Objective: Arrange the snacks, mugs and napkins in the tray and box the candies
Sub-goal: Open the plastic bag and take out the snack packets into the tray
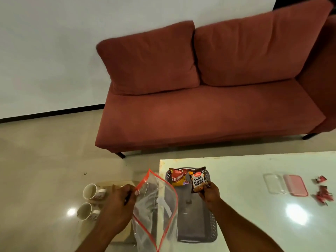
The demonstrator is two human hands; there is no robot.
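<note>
Farthest left, two mugs (91, 201) lie on their sides on a low surface by the floor, one behind the other, well apart from the tray. Next, the left hand (121, 199) pinches the red-edged rim of a clear zip bag (154, 206), holding its mouth open; what remains inside I cannot tell. The grey tray (192, 224) sits at the counter (254, 206) corner, long axis running away from the person, with one orange-red snack packet (179, 178) leaning at its far end. The right hand (211, 194) grips one peanut packet (198, 180) by its lower edge, upright, directly over that far end and beside the first packet, so the drop is likely short and straight down. Further right lie one clear lid (274, 182) and one pink box (296, 184), touching, then about three red candies (322, 193) scattered near the edge. No napkins are visible.
</note>
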